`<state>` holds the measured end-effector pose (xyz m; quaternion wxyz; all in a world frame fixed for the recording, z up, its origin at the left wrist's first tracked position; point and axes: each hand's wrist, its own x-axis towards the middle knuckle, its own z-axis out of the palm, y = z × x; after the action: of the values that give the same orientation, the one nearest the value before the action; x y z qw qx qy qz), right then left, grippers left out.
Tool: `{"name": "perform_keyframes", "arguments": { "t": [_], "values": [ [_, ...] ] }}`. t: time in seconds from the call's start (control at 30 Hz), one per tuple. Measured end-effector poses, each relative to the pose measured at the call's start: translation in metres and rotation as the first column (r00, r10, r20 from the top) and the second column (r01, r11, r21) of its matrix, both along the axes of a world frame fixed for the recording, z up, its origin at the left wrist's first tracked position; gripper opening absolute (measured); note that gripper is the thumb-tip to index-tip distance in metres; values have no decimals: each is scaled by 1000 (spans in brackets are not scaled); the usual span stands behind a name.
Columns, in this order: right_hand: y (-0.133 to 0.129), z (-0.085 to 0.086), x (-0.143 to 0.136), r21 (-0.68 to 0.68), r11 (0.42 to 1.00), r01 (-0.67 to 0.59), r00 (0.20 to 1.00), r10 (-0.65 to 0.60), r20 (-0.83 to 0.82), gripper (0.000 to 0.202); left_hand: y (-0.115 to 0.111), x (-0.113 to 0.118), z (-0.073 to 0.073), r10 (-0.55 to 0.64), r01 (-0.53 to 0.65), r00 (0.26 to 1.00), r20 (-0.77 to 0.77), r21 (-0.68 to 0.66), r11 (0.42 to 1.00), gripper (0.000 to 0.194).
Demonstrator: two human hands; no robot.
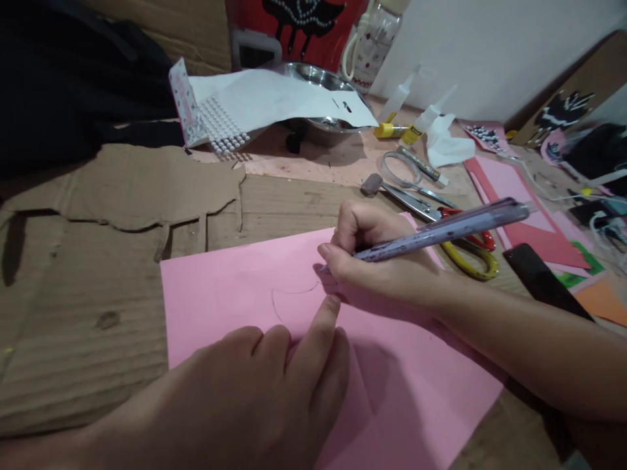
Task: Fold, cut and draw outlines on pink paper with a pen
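Observation:
My right hand (382, 251) holds a purple pen (435, 230) with dark marks along its barrel. The pen's tip meets a sheet of pink paper (215, 287) at the end of a thin curved line. Pressed flat on the same sheet is my left hand (274, 378), its index finger stretched out just below the drawn line. A pink paper edge shows beside and partly under this hand; I cannot tell whether it is a separate piece. The hand hides the lower part of the drawing.
Corrugated cardboard (98, 313) lies under the paper. Beyond the right hand are scissors (470, 251) with red and yellow handles, clear tape (400, 168) and a black phone (546, 281). A metal bowl (323, 134), pearl stickers (223, 127) and glue bottles (394, 98) stand at the back.

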<state>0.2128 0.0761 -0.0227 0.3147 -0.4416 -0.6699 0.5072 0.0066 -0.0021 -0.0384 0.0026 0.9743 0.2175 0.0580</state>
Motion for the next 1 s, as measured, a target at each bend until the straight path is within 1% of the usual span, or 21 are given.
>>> {"name": "perform_keyframes", "arguments": {
  "t": [0.1,0.17,0.27,0.4,0.57,0.7,0.83,1.0],
  "values": [
    [0,0,1,6,1000,-11,999,11,32,36,2,1,1,-10,9,999,47,19,1000,47],
    [-1,0,1,19,1000,1,999,-2,43,36,2,2,1,-6,5,999,50,21,1000,47],
    [-2,-2,1,4,1000,25,1000,-25,3,35,2,3,1,11,-12,998,58,15,1000,44],
    [-3,-4,0,-17,999,29,999,-30,-27,35,0,4,-4,28,-30,996,80,29,999,44],
    [-2,-4,0,-43,999,1,1000,-3,-30,35,-8,1,-12,91,-97,990,103,57,994,46],
    [-1,-3,-1,-82,997,-18,999,14,-50,34,-11,-2,-13,87,-91,994,64,68,993,47],
    [0,0,-1,-86,996,12,999,-14,-30,34,-8,-1,-10,45,-47,998,36,62,997,48],
    [0,0,0,-72,997,-3,1000,2,-21,35,-3,3,-6,43,-43,999,5,62,997,44]
  ]
}}
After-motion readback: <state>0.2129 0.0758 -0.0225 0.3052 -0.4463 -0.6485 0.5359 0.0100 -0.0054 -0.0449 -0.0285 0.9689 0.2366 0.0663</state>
